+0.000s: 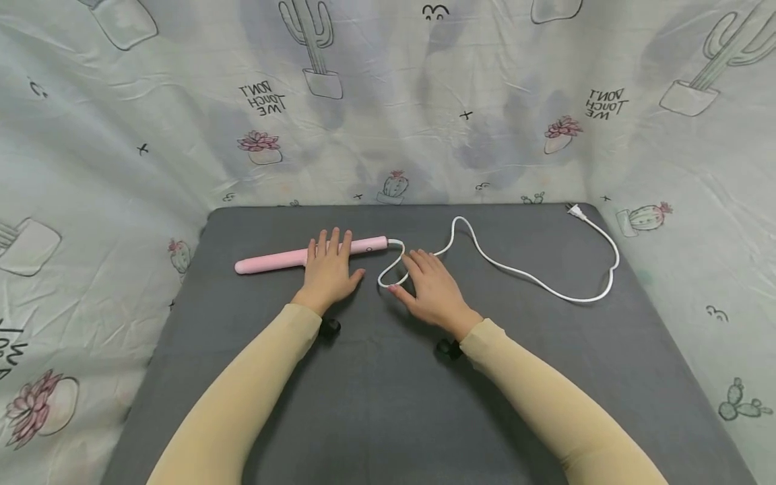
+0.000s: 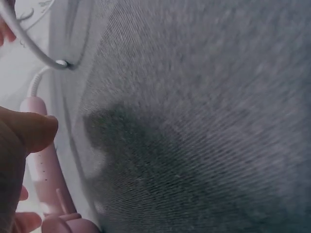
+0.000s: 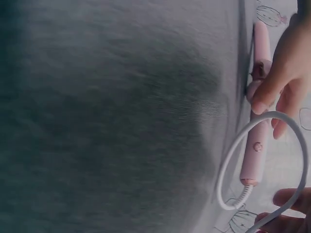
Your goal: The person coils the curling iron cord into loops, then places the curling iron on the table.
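A pink curling iron (image 1: pixel 269 263) lies slantwise on the grey table, its rounded tip to the left. Over its middle is my left hand (image 1: pixel 327 273), fingers straight and spread, thumb out to the side. The right wrist view shows the iron's handle (image 3: pixel 253 158) with a round button, and the left hand's thumb beside it. A white cord (image 1: pixel 530 275) leaves the handle in a loop. My right hand (image 1: pixel 433 289) is over this loop with its fingers extended, the fingertips and thumb near the cord. Part of the cord is hidden under that hand.
The cord's plug (image 1: pixel 576 211) lies at the table's back right corner. A grey cloth covers the table (image 1: pixel 370 404). Pale curtain (image 1: pixel 424 101) printed with cacti hangs behind and at both sides, close to the table's edges.
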The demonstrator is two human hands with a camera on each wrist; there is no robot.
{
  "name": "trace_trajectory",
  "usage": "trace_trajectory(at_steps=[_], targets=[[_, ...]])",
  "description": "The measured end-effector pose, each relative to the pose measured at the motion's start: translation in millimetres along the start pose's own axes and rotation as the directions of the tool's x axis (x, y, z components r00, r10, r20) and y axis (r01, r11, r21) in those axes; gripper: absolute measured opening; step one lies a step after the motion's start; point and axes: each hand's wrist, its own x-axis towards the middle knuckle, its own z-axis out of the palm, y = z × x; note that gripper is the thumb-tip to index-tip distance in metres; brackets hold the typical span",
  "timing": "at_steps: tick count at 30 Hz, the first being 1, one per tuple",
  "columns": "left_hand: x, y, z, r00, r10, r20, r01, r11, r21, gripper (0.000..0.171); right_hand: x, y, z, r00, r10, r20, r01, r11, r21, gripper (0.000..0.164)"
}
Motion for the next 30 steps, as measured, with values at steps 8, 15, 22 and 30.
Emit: trace_trajectory(at_steps=[8, 15, 22, 30], targets=[[9.6, 2.0, 2.9, 0.996, 0.084, -0.019, -0.085, 0.995, -0.043, 0.076, -11.3, 4.3, 7.9, 0.999, -0.01, 0.042, 0.012, 0.998, -0.063, 0.067], [15.4, 0.9, 6.4, 0.991, 0.129, -0.044, -0.131, 0.99, -0.053, 0.062, -18.6, 9.2, 14.4, 0.996, -0.076, 0.05, 0.081, 0.99, -0.112, 0.062], [12.1, -7.3, 2.7, 0.988, 0.148, -0.05, -0.149, 0.988, -0.032, 0.038, -25.0, 6.6, 15.0, 0.987, -0.161, 0.015, 0.161, 0.979, -0.121, 0.051], [-1.8, -18.7, -30.0, 0.962, 0.251, -0.109, -0.255, 0.966, -0.033, 0.033, -26.0, 11.0, 11.6, 0.97, -0.236, -0.066, 0.222, 0.96, -0.171, 0.023]])
